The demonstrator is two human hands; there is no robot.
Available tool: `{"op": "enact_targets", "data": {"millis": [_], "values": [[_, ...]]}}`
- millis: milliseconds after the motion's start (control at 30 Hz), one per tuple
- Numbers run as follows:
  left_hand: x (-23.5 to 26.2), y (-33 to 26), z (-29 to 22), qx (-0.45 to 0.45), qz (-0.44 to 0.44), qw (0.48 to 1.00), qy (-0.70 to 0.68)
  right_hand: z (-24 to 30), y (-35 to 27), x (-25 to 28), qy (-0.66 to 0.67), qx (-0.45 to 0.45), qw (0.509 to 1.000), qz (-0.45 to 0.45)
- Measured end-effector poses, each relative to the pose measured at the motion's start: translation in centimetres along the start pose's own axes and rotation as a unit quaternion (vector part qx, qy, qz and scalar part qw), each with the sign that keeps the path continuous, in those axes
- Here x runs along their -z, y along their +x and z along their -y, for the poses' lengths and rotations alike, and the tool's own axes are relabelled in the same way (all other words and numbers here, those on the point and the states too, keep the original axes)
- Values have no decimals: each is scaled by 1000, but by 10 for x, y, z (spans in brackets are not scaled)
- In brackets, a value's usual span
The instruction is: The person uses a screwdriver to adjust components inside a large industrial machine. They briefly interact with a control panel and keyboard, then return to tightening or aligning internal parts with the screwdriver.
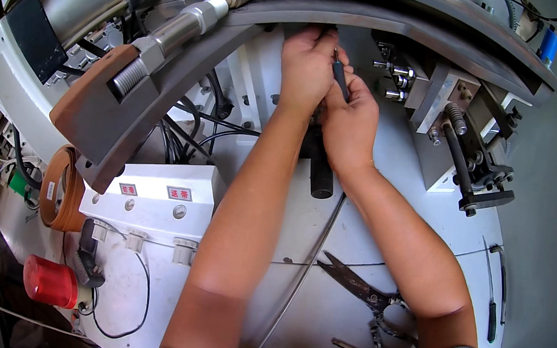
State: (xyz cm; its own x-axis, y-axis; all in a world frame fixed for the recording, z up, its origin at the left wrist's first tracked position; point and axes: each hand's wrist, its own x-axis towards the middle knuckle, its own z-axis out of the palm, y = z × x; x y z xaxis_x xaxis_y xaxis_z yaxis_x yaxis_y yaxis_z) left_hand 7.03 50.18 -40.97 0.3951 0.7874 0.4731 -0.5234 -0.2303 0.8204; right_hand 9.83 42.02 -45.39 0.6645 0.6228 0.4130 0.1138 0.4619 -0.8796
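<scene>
Both my hands are raised close together beneath the dark curved metal plate (380,21) of a machine. Between the fingers of my right hand (352,124) is a slim dark-handled tool (340,76) with a thin metal tip pointing up; its exact kind is unclear. My left hand (305,66) is just left of that tip, its fingers curled up at the plate's underside. Whatever those fingers pinch is hidden. Below my hands, a black cylindrical part (321,179) hangs under the machine.
Scissors (355,284) and a long thin metal rod (303,271) lie on the white worktop. A screwdriver (492,317) rests by its right edge. On the left stand a white control box (151,209), a brown tape roll (60,192) and a red lamp (51,282). A metal bracket assembly (454,128) juts out at right.
</scene>
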Motion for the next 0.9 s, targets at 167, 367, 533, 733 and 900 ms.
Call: {"op": "enact_targets", "data": {"millis": [167,367,533,733,900], "values": [[-2,-3,-6,22,8,1000,16,5,-9,-6,73,-37,997,1],[-1,-5,-5,9,4,1000,-17,6,-15,-5,20,-8,1000,8],[-3,-8,-2,-27,-31,999,-21,4,-21,-3,18,1,1000,10],[1,-12,0,-26,-39,998,-36,2,-26,-5,-2,-9,1000,-4],[3,-7,5,-34,-7,997,-74,-5,-20,-4,-4,41,999,-4]]}}
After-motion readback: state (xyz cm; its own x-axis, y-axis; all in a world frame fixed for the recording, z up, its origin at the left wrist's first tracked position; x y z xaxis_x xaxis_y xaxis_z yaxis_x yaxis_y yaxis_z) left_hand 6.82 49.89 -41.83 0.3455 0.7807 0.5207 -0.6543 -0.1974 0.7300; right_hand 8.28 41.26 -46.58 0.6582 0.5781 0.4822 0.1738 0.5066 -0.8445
